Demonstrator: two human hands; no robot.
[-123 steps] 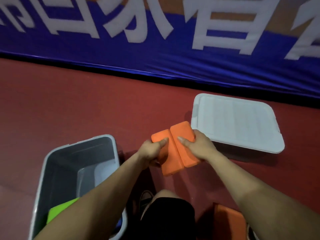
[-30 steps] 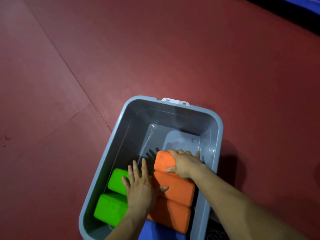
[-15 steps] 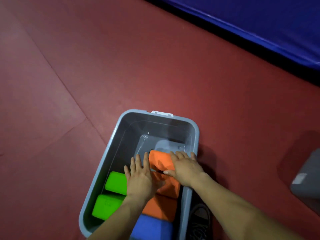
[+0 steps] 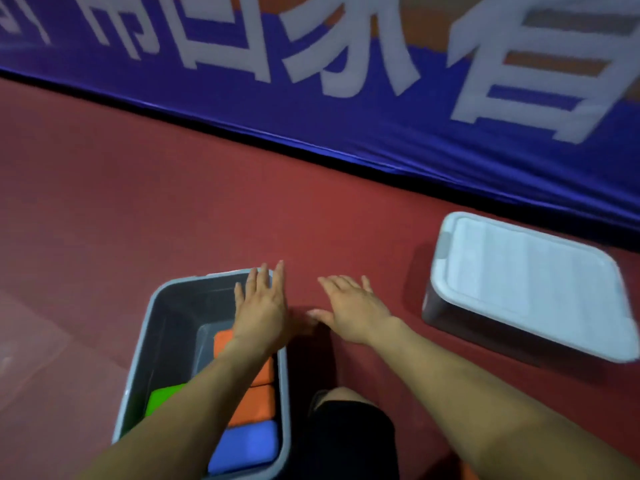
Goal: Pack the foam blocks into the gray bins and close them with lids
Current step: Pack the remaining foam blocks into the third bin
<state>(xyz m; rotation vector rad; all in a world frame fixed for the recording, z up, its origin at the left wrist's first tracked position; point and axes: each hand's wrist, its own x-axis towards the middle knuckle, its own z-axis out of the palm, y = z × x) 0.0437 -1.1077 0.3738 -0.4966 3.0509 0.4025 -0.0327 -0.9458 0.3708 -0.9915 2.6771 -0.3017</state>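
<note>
An open gray bin [image 4: 145, 344] stands on the red floor at lower left. Inside it lie orange foam blocks [image 4: 254, 405], a green block [image 4: 162, 398] and a blue block [image 4: 246, 445]. My left hand [image 4: 261, 303] hovers over the bin's far right corner, fingers spread, holding nothing. My right hand [image 4: 349, 306] is just right of the bin over the floor, also spread and empty. A second gray bin [image 4: 446, 313] with a white lid [image 4: 526, 282] on it sits at right.
A blue banner with large white characters [image 4: 346, 81] runs along the back edge of the red floor. My knee in black shorts [image 4: 349, 431] is at the bottom, between the bins. A sliver of something orange [image 4: 467, 472] shows at the bottom edge.
Both hands have let go of the orange blocks and lifted out of the bin. The view has swung up and right, bringing the banner and lidded bin into sight.
</note>
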